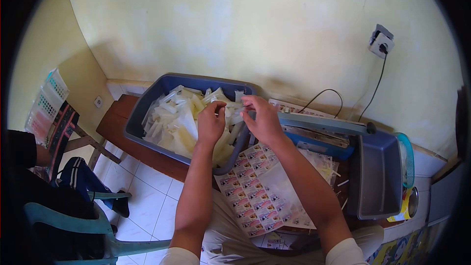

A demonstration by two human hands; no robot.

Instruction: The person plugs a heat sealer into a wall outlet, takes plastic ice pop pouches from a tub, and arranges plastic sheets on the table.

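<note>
A large blue-grey tub (132,122) is heaped with soft, clear-to-yellowish plastic packets (184,122). Over its right half hangs my left hand (211,121), fingers curled and thumb against them; whatever it pinches is too small to make out. My right hand (263,116) is closed at the tub's right rim, thumb and fingertips pinched on what looks like a clear plastic packet (237,118). Below my right forearm, clear plastic bags (279,181) lie on a sheet of printed labels (245,186).
Right of my hands stands a blue sealer with a long arm (319,121). Beyond it are a grey bin (380,213), a turquoise basket (408,159) and a yellow tin (411,203). A cord runs to a wall socket (381,44). Someone sits left on a green chair (64,221).
</note>
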